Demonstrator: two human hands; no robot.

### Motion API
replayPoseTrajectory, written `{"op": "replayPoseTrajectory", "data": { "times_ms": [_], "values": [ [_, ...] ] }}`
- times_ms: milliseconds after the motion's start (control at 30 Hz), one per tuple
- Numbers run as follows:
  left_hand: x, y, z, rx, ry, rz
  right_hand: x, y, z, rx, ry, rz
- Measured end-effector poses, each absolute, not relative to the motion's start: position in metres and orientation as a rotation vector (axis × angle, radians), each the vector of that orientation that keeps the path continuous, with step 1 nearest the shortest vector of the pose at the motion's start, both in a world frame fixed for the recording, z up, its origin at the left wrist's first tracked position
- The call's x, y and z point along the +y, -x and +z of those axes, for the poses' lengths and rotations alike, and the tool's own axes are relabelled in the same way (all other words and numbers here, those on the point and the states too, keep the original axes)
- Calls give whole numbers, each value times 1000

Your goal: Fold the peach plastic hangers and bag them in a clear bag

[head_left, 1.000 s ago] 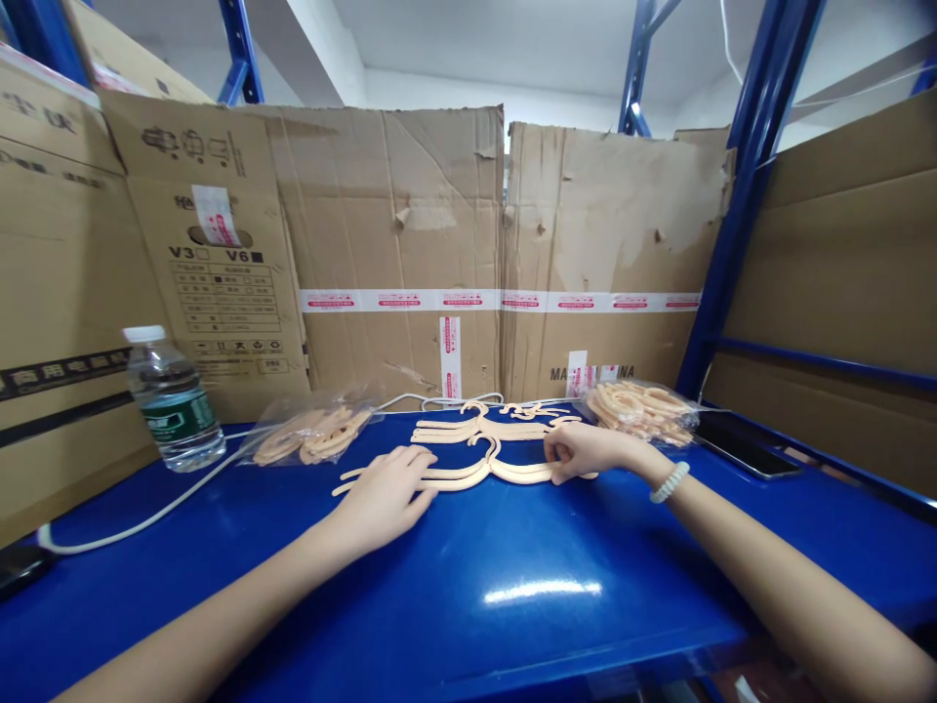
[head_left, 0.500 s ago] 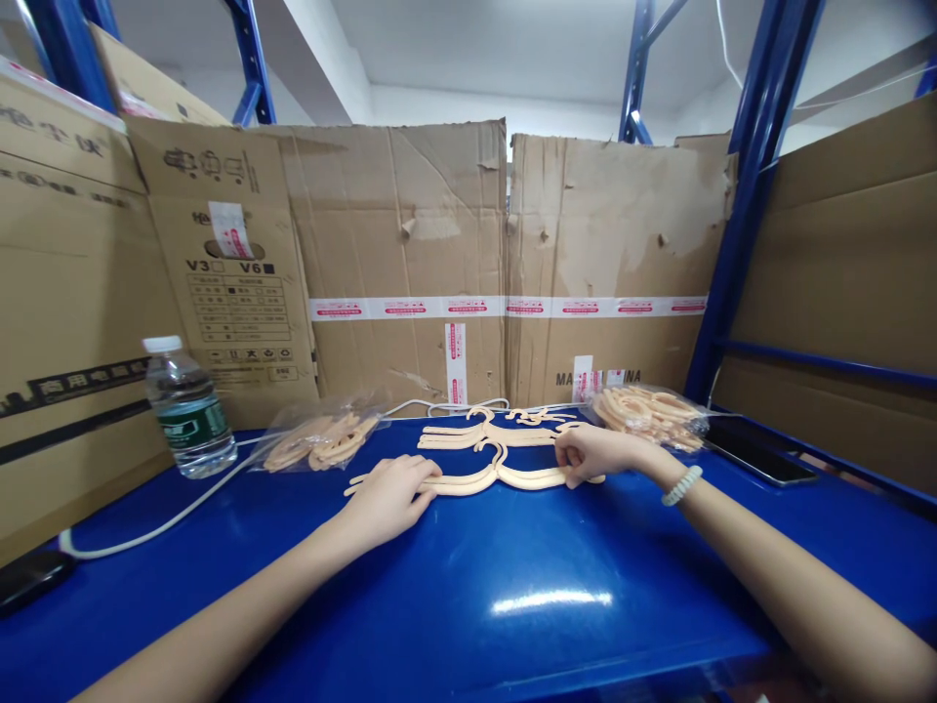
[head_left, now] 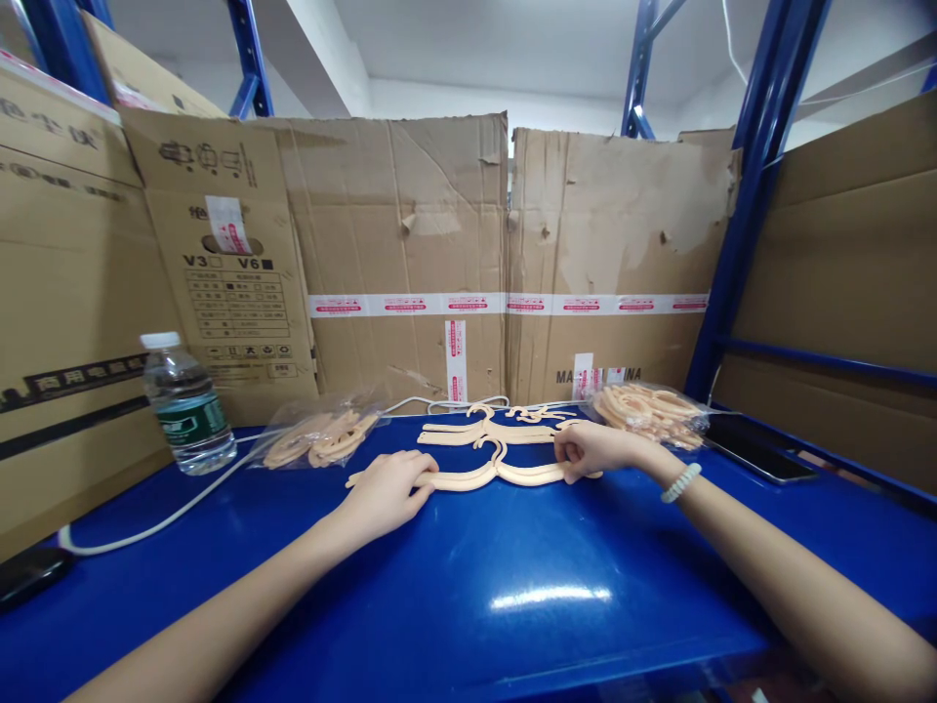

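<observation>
A peach plastic hanger [head_left: 489, 473] lies flat on the blue shelf top [head_left: 468, 576]. My left hand [head_left: 387, 491] rests on its left arm, fingers curled over the plastic. My right hand [head_left: 591, 450] grips the hanger's right arm, fingers closed round it; a white bead bracelet sits on that wrist. A second peach hanger [head_left: 487, 433] lies just behind the first, untouched.
A clear bag of peach pieces [head_left: 322, 435] lies at left, another bag [head_left: 648, 410] at right. A water bottle [head_left: 186, 402] stands far left beside a white cable [head_left: 168, 513]. A dark phone [head_left: 761, 447] lies at right. Cardboard walls [head_left: 410, 254] close in the back and sides.
Both hands stay on the front hanger. The camera view shifted slightly right and up, and the hands and hanger barely moved.
</observation>
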State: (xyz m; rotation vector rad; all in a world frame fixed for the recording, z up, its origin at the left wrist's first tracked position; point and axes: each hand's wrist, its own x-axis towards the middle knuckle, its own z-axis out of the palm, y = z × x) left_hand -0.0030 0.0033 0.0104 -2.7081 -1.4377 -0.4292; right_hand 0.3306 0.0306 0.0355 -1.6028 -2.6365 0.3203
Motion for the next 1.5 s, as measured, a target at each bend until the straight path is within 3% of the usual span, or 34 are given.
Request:
{"op": "replayPoseTrajectory", "data": {
  "times_ms": [200,600,867,1500],
  "values": [
    [-13,-11,3,-1199,2785,-667,27,-330,35,-2675,1593,250],
    [-33,-25,-6,-788,3014,-647,26,-334,42,-2636,1576,286],
    [-33,-25,-5,-749,3023,-609,43,-353,42,-2312,1633,-150],
    [-32,-28,-6,-717,2985,-587,78,-345,8,-2429,1659,-255]
  ]
}}
